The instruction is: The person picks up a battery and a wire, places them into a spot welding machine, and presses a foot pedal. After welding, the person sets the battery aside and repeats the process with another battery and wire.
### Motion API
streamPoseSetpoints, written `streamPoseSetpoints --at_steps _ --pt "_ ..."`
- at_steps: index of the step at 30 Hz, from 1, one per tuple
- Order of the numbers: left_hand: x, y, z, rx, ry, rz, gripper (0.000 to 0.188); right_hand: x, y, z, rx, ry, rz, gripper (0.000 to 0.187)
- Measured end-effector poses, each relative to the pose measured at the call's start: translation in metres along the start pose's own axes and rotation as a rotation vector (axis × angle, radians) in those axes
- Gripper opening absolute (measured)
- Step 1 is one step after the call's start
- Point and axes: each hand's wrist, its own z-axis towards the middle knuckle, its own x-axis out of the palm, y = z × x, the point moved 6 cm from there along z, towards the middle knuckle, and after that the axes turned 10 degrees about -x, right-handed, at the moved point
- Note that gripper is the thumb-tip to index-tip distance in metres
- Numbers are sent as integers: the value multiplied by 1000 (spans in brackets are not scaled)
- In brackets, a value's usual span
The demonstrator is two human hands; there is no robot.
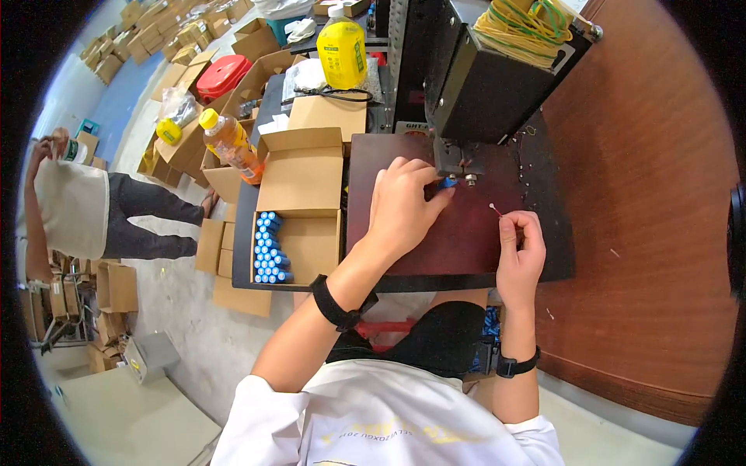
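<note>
My left hand [406,203] pinches a blue cylindrical battery cell [447,184] between thumb and fingers, close under the metal tip of a black bench machine [486,93]. Most of the cell is hidden by the fingers. Lower and to the right, thumb and forefinger of my right hand [521,250] are closed on a thin reddish wire with a small pale end [493,206], which points up toward the machine. Both hands are over a dark red work mat [388,248]. To the left, an open cardboard box [315,245] contains several blue battery cells [270,252] stacked along its left side.
A bundle of yellow-green wires [524,31] lies on top of the machine. Behind the box stand an orange drink bottle [233,147] and a yellow jug [342,53]. A brown wooden panel [645,194] rises on the right. Another person [78,202] stands at far left among cartons.
</note>
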Motion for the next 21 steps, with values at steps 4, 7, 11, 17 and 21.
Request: streamPoseSetpoints --at_steps 4,7,11,17,21 --pt "1 -1 0 0 15 11 19 0 0 0 -6 1 -5 16" --pt "-2 -2 0 36 -23 7 20 1 -3 0 27 -12 31 16" --pt "-9 -3 -3 -79 -38 -98 21 -3 -1 1 173 -43 172 13" --pt "-8 0 -3 -107 -9 -225 20 17 0 8 281 -50 364 11" --pt "-4 0 -1 2 -57 -102 16 32 1 15 287 -2 339 12"
